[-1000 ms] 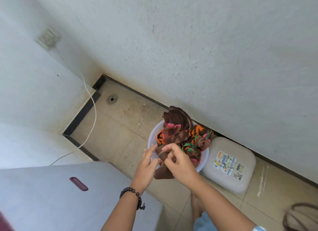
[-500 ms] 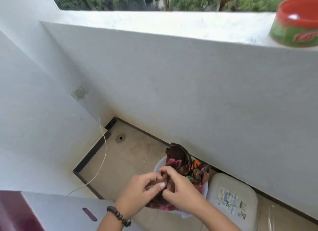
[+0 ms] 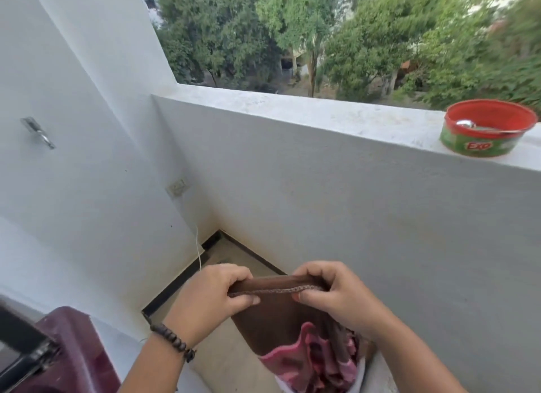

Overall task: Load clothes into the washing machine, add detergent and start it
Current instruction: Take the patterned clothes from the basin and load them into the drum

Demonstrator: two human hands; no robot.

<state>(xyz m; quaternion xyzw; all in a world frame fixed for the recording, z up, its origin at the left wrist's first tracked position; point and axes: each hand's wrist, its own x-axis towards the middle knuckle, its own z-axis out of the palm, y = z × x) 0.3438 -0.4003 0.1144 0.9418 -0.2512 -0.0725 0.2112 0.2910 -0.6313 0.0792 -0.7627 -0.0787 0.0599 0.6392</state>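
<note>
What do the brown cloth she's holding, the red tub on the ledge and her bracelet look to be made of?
Cloth: thin woven fabric, matte; it drapes limply and has a stitched hem. Tub: probably plastic, glossy, with a printed green label. Bracelet: dark round beads, dull finish, maybe wood or stone; I cannot tell which.

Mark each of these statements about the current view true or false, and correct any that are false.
1. Both hands grip the top hem of the brown patterned cloth. True: the left hand and the right hand pinch it at either end.
2. The round red and green tin stands on the floor. False: it sits on the white parapet ledge.
3. A metal spoon lies inside the tin. True.
4. The cloth is already in the washing machine. False: it hangs over the white tub.
5. The beaded bracelet is on the right wrist. False: it is on the left wrist.
</note>
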